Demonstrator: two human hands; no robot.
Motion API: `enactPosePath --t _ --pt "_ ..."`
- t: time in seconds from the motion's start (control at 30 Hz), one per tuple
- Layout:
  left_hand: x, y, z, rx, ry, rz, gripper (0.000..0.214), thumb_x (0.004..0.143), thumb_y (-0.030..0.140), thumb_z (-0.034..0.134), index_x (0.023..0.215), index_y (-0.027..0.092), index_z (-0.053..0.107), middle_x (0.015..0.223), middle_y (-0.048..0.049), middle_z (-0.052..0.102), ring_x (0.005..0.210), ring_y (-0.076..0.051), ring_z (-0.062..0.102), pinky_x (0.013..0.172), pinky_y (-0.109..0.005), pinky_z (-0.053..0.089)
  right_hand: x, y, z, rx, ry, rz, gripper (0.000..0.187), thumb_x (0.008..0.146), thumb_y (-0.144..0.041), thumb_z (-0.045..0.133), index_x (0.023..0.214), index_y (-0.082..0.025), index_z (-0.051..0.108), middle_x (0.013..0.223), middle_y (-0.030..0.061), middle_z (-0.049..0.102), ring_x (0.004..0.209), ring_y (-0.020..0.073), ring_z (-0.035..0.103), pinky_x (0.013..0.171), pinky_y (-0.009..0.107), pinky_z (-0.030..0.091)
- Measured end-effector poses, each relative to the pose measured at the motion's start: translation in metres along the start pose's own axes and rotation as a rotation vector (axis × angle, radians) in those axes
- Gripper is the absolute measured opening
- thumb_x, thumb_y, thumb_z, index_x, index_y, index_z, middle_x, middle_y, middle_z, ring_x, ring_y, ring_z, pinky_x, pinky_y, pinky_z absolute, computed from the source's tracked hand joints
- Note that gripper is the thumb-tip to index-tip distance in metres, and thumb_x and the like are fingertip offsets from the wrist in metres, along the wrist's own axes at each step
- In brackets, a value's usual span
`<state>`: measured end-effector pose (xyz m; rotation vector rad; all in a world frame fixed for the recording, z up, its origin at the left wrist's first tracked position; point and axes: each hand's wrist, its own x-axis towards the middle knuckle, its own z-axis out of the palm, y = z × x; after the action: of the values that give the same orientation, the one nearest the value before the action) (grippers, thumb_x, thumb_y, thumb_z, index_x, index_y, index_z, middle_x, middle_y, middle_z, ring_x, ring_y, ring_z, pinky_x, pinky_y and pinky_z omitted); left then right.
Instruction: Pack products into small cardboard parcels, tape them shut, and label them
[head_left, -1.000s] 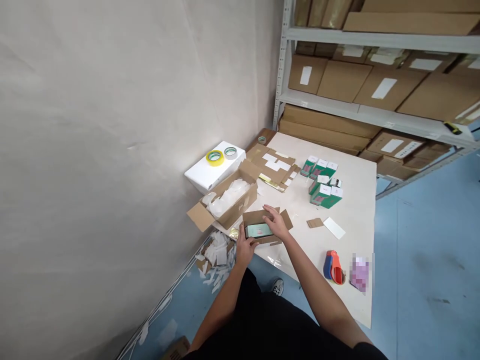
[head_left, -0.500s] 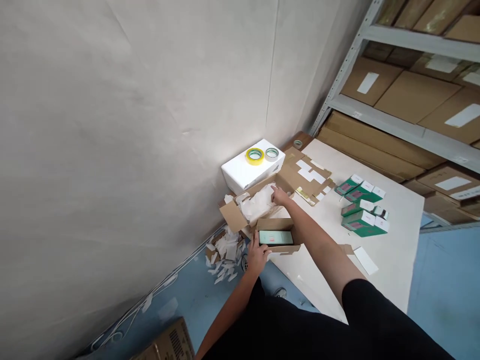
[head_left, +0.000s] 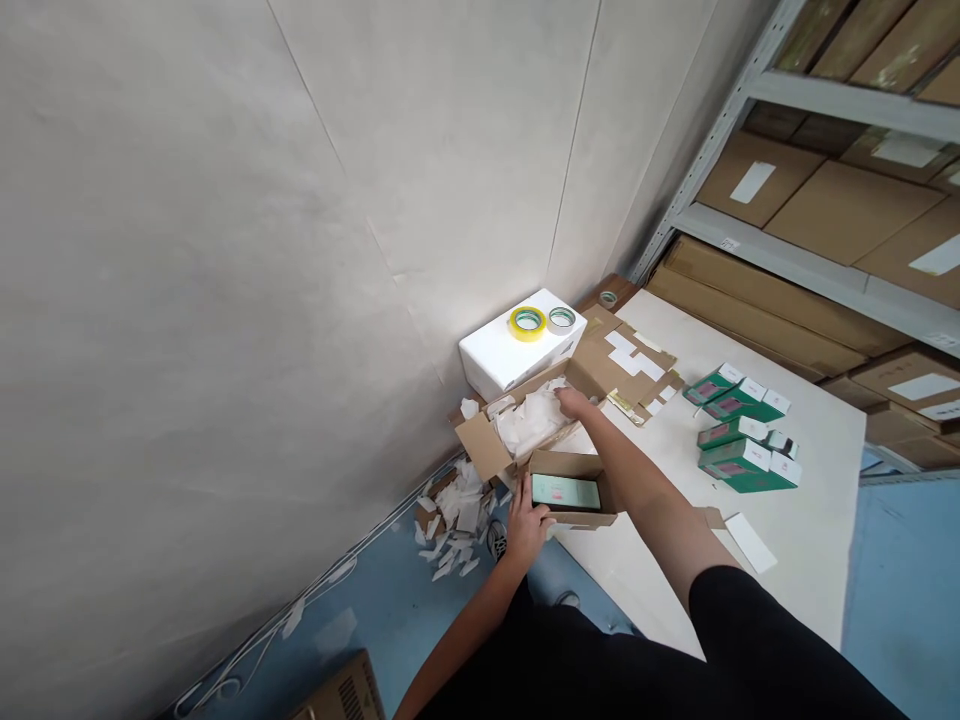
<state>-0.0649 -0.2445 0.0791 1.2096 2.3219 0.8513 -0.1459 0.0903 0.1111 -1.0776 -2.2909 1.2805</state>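
Note:
My left hand [head_left: 527,522] grips the near left corner of a small open cardboard box [head_left: 577,520], thumb along its near wall. A pale green box [head_left: 564,491] lies inside it. Beyond stands a larger open carton [head_left: 484,446] holding crumpled white packing paper [head_left: 529,418]. My right hand [head_left: 574,402] reaches over the small box into the carton's right side, its fingers closed at the edge of the paper; the fingertips are partly hidden.
Yellow tape [head_left: 527,323] and a pale roll [head_left: 561,319] lie on a white box [head_left: 487,352]. Several green boxes [head_left: 746,470] stand on the white table [head_left: 814,520]. Flattened cardboard [head_left: 626,360] lies behind. Paper scraps [head_left: 454,510] litter the floor. Shelves [head_left: 817,265] hold cartons.
My right hand has closed its fingers at the packing paper, where a finger was stretched out before. My left hand keeps its hold on the small box. The whole view has shifted slightly.

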Motion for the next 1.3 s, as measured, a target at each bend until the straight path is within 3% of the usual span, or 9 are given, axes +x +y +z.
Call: enactPosePath --t 0.1,0.2,0.33,0.5,0.7,0.83,0.97,1.17,1.3 --pt "-0.001 0.002 0.000 0.014 0.007 -0.007 0.005 0.084 0.020 0.077 0.086 0.025 0.078 0.175 0.0042 0.015 0.158 -0.039 0.026 0.123 -0.060 0.037 -0.014 -0.007 -0.018 -0.047 -0.123 -0.026 0.027 0.078 -0.008 0.066 0.099 -0.016 0.081 0.128 0.0151 0.075 0.127 0.0319 0.064 0.117 0.040 0.042" --pt "-0.003 0.008 0.004 0.020 0.023 0.001 0.007 0.087 0.019 0.074 0.084 0.024 0.077 0.175 0.0042 0.013 0.158 -0.039 0.024 0.123 -0.059 0.037 -0.041 -0.014 -0.039 -0.121 -0.134 -0.160 0.036 0.080 -0.010 0.064 0.110 -0.023 0.081 0.140 0.0069 0.069 0.135 0.0324 0.059 0.120 0.045 0.042" --pt "-0.009 0.022 0.014 0.050 0.063 0.061 0.005 0.087 0.019 0.075 0.084 0.023 0.077 0.176 0.0015 0.013 0.158 -0.040 0.023 0.122 -0.059 0.038 -0.100 -0.014 -0.071 -0.164 0.056 -0.326 0.035 0.090 -0.017 0.055 0.114 -0.024 0.080 0.134 0.0057 0.073 0.129 0.0280 0.064 0.116 0.044 0.047" --pt "-0.016 0.051 0.040 0.097 0.114 0.213 0.007 0.088 0.021 0.073 0.083 0.020 0.077 0.175 -0.0026 0.019 0.159 -0.041 0.023 0.119 -0.058 0.043 -0.200 0.007 -0.120 -0.122 0.359 -0.480 0.030 0.096 -0.022 0.051 0.108 -0.023 0.079 0.112 0.0078 0.079 0.106 0.0240 0.073 0.099 0.039 0.058" --pt "-0.020 0.094 0.078 0.083 0.067 0.353 0.003 0.085 0.022 0.076 0.083 0.020 0.077 0.173 -0.0059 0.025 0.156 -0.041 0.030 0.116 -0.055 0.047 -0.313 0.063 -0.157 -0.168 0.513 -0.154 0.045 0.093 -0.022 0.058 0.138 -0.023 0.064 0.107 0.0071 0.077 0.088 0.0225 0.072 0.086 0.036 0.060" --pt "-0.016 0.123 0.097 0.078 -0.004 0.420 0.002 0.083 0.021 0.078 0.084 0.020 0.078 0.173 -0.0070 0.026 0.154 -0.040 0.033 0.118 -0.055 0.045 -0.361 0.104 -0.165 -0.172 0.410 -0.098 0.051 0.091 -0.029 0.065 0.141 -0.025 0.062 0.132 0.0098 0.071 0.119 0.0281 0.067 0.103 0.043 0.055" --pt "-0.007 0.143 0.111 0.068 -0.067 0.499 0.004 0.084 0.023 0.077 0.085 0.019 0.079 0.173 -0.0066 0.025 0.155 -0.039 0.033 0.121 -0.055 0.041 -0.388 0.125 -0.178 -0.124 0.472 -0.060 0.049 0.095 -0.036 0.062 0.143 -0.025 0.062 0.150 0.0101 0.059 0.140 0.0293 0.054 0.115 0.048 0.048" --pt "0.026 0.151 0.134 0.017 -0.178 0.582 0.004 0.083 0.022 0.078 0.083 0.018 0.079 0.174 -0.0055 0.021 0.156 -0.037 0.031 0.123 -0.051 0.038 -0.406 0.132 -0.212 -0.089 0.619 0.035 0.045 0.097 -0.034 0.056 0.140 -0.023 0.064 0.142 0.0116 0.066 0.135 0.0292 0.059 0.114 0.049 0.048" --pt "0.062 0.153 0.149 0.059 -0.287 0.601 0.006 0.083 0.024 0.078 0.084 0.019 0.079 0.173 -0.0043 0.026 0.158 -0.035 0.027 0.125 -0.049 0.036 -0.408 0.135 -0.221 -0.098 0.654 0.121 0.047 0.097 -0.035 0.056 0.142 -0.022 0.063 0.142 0.0118 0.066 0.135 0.0295 0.059 0.115 0.050 0.048"
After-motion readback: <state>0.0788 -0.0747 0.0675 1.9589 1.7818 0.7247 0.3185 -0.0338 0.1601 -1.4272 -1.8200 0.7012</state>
